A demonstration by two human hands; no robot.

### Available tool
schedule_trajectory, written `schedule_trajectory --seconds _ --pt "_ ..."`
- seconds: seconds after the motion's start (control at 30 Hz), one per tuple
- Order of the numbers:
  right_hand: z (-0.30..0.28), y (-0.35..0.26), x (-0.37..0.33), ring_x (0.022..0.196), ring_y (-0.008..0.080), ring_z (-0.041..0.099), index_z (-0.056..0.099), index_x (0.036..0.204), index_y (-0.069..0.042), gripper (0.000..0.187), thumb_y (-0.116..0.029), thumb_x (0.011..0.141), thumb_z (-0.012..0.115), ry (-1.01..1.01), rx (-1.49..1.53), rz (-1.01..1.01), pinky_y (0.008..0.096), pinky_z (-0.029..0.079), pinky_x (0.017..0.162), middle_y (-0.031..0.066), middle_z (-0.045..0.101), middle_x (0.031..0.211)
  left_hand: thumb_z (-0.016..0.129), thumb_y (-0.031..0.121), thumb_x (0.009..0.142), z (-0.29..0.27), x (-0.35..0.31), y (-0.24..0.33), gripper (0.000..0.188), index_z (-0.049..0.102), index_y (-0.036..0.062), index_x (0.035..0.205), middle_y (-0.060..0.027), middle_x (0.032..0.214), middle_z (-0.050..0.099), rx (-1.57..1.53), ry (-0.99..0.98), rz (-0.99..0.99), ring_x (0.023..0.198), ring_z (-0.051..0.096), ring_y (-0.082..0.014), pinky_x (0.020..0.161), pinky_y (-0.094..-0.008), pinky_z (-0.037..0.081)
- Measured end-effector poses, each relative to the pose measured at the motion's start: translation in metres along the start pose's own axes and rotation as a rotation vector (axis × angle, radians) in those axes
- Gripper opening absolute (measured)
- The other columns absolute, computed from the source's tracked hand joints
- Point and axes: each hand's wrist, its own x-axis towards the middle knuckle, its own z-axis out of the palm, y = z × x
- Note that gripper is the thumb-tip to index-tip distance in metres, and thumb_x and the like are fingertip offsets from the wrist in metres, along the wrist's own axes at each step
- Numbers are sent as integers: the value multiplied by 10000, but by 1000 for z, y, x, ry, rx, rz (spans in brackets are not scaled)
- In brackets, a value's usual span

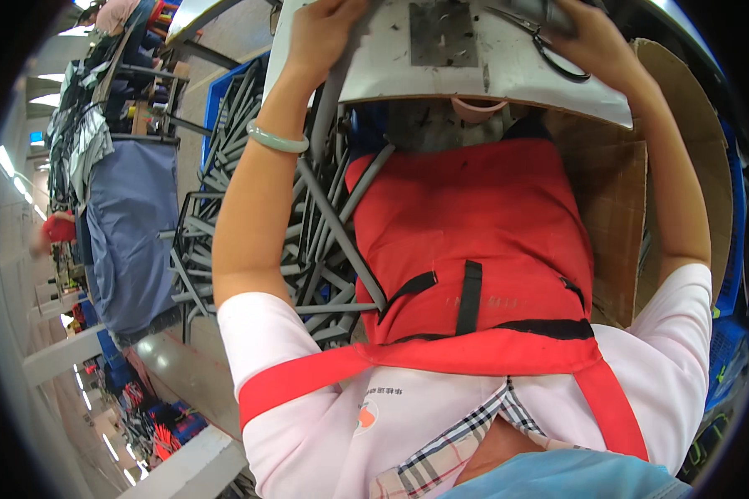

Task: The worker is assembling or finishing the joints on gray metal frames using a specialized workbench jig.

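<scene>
At the top edge, my left hand (329,33) is closed beside a long grey tube-like strip (331,100) and appears to grip it; the fingertips are partly cut off. The strip hangs over the near edge of the white worktable (358,71). My right hand (595,41) is closed around a blurred grey piece (551,15), whose kind I cannot make out. Just beside that hand, a pair of scissors with black handles (562,66) is on the tabletop. Between my hands, a dark rectangular patch (443,35) with small scraps marks the table.
Many bent grey tubes (204,224) are heaped at my left, around a blue crate (216,104). A large cardboard box (603,191) stands under the table at right, near blue baskets (726,353). My red apron (474,216) covers my lap. A blue cloth (133,224) hangs farther left.
</scene>
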Motion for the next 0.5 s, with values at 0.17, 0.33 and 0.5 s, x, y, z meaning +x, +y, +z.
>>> schedule_trajectory --seconds 0.17,0.33,0.5 --pt "78 -166 -38 1275 269 491 624 969 -17 195 -105 806 563 -20 -182 -690 370 351 1114 135 572 1277 639 220 897 58 -25 38 282 670 -56 950 -101 723 637 264 -324 256 684 557 -131 630 -307 470" --pt "109 -182 -20 1002 210 589 615 867 -83 120 -159 782 577 107 -412 -551 322 417 939 60 629 955 647 205 897 64 -40 87 268 680 -54 959 -66 714 650 217 -371 230 656 543 -97 610 -280 462" --pt "74 -145 -39 894 244 589 575 891 -104 134 -115 761 609 -40 -323 -469 367 443 809 74 593 856 607 202 945 29 -84 59 249 716 -18 988 -52 805 675 64 -4 245 700 588 -113 628 -244 459"
